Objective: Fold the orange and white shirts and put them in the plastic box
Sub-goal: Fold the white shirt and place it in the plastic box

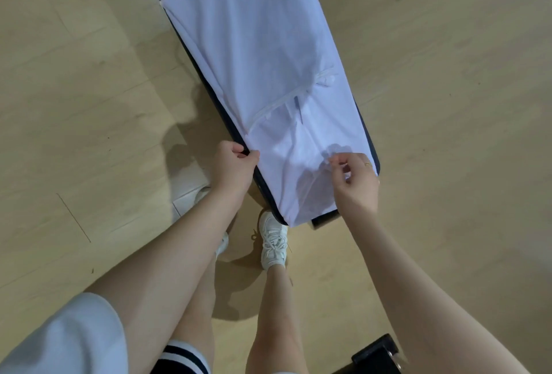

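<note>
White shirt (263,54) on narrow bench (372,146); left hand (234,164) and right hand (354,181) pinch near edge; uneven pull risks slide off.

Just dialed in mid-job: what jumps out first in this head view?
The white shirt dominates, spread lengthwise along a narrow dark bench running up the middle of the frame over a pale wooden floor. At its near end the left hand pinches the shirt's left edge, while the right hand hovers with curled fingers over the right corner. White sneakers stand just below the bench end.
</note>
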`<state>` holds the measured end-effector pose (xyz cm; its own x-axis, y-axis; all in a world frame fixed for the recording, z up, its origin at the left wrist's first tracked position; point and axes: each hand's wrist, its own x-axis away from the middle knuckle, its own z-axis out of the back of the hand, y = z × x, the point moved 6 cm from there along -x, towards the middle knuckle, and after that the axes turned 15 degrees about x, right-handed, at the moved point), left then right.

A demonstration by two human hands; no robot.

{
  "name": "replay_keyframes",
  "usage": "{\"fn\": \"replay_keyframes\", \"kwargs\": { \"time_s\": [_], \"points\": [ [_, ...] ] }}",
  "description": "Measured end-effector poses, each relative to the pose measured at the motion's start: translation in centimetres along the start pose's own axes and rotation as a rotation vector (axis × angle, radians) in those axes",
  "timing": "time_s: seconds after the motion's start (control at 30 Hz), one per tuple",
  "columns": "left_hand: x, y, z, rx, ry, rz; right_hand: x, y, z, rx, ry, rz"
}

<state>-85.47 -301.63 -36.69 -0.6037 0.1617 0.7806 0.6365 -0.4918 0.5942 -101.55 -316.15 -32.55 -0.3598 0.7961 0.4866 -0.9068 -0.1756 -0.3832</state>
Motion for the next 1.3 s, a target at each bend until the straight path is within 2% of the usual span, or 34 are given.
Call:
{"fn": "replay_keyframes", "kwargs": {
  "time_s": [0.07, 0.2, 0.37, 0.43, 0.57, 0.77, 0.93, 1.1, 1.2, 1.3],
  "points": [
    [2.3, -1.7, -0.5, -0.057, 0.020, -0.004, -0.1, 2.8, 1.5, 0.067, 0.056, -0.018],
    [6.1, -6.1, -1.8, -0.077, 0.101, 0.070, -1.3, 7.1, 2.7, 0.137, 0.025, -0.182],
    [8.2, -9.9, -3.7, 0.125, 0.202, 0.178, -2.0, 8.9, 1.9, -0.251, -0.051, -0.428],
    [8.6, -10.2, -4.3, 0.163, 0.263, 0.190, -2.5, 8.7, 1.8, -0.266, -0.083, -0.455],
    [8.9, -9.7, -5.3, 0.125, 0.274, 0.181, -2.8, 8.5, 1.3, -0.139, -0.109, -0.363],
    [10.4, -9.3, -5.3, 0.180, 0.172, 0.235, -1.9, 10.0, 2.7, -0.181, -0.100, -0.328],
    [13.7, -6.3, -3.0, 0.179, 0.126, 0.123, -0.1, 9.4, 4.9, -0.253, -0.142, -0.286],
    [12.8, -1.4, -1.7, 0.021, -0.030, 0.036, -1.5, 4.4, 8.0, -0.025, -0.183, 0.028],
    [10.5, 1.9, -1.2, -0.059, -0.117, 0.007, -3.9, 0.8, 8.9, -0.012, -0.204, 0.067],
    [7.4, 5.8, -0.5, -0.105, -0.190, -0.036, -6.7, -2.7, 8.7, -0.111, -0.336, 0.065]
  ]
}}
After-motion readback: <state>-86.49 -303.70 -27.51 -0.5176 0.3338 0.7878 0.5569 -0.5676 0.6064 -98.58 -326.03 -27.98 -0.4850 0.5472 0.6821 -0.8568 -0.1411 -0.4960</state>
